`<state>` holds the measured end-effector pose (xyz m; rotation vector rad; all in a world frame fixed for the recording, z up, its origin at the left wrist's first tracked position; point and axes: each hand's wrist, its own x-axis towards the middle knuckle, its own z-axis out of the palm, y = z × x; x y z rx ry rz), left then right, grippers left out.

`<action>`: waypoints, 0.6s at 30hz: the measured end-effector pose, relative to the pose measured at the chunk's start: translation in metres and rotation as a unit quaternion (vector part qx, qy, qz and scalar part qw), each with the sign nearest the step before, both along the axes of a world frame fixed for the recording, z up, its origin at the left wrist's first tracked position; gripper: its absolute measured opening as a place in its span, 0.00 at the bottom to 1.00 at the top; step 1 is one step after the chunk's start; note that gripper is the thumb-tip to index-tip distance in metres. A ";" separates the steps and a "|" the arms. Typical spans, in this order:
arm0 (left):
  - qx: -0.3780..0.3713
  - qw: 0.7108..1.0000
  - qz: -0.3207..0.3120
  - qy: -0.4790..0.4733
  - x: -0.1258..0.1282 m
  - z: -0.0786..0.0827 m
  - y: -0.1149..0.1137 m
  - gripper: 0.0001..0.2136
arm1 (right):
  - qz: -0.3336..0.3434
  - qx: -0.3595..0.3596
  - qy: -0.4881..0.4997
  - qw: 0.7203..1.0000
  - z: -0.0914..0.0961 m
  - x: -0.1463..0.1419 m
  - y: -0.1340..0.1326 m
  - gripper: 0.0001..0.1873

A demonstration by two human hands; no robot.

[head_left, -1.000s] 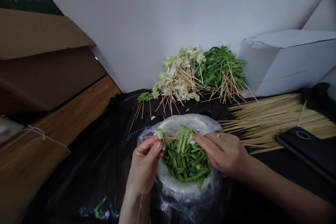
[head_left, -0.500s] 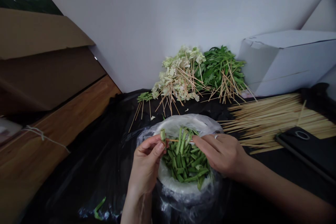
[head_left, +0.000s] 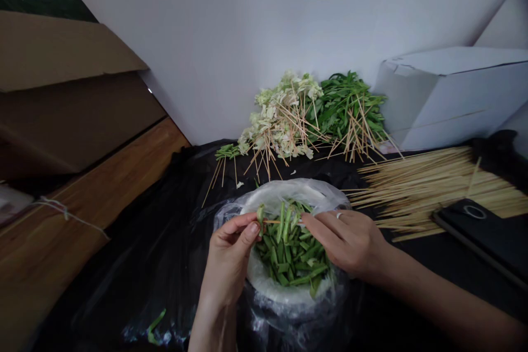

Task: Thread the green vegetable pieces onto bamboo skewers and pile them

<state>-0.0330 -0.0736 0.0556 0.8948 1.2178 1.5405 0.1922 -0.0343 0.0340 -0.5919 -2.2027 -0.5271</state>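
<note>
Between thumb and forefinger, my left hand (head_left: 231, 250) pinches a piece of green bean (head_left: 260, 213) at the tip of a thin wooden skewer (head_left: 271, 222). My right hand (head_left: 346, 239) is closed on the other end of that skewer, which lies level. Several more bean pieces (head_left: 284, 223) stand across the skewer between my hands. Below is a bowl lined with clear plastic (head_left: 268, 290), filled with cut green beans (head_left: 295, 261). My fingers hide part of the skewer and of the bowl's rim.
Behind the bowl lie skewered cabbage pieces (head_left: 274, 115), leafy greens on skewers (head_left: 350, 104) and a few bean skewers (head_left: 226, 151). Loose skewers (head_left: 429, 187) and a phone (head_left: 480, 231) are at right. A white box (head_left: 457, 96) and cardboard box (head_left: 70, 110) flank the black sheet (head_left: 136, 253).
The bean piece in my left fingers has tilted and shifted slightly right, along the skewer towards the other pieces. My right hand has hardly moved.
</note>
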 end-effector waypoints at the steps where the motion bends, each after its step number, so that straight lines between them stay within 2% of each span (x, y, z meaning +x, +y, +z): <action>1: -0.005 1.000 -0.001 -0.006 0.000 0.001 0.000 0.13 | 0.001 0.000 0.002 1.000 0.000 0.000 0.000 0.15; 6: -0.020 1.000 -0.010 -0.010 0.003 0.003 -0.001 0.13 | 0.000 -0.004 0.000 1.000 -0.001 -0.001 -0.002 0.15; 12: -0.023 0.999 -0.025 0.000 0.004 0.003 -0.002 0.13 | 0.017 -0.048 -0.014 0.999 -0.006 0.000 0.001 0.15; 18: -0.026 0.999 -0.019 0.001 0.005 -0.001 -0.002 0.12 | 0.022 -0.039 -0.026 0.999 -0.004 0.001 0.000 0.14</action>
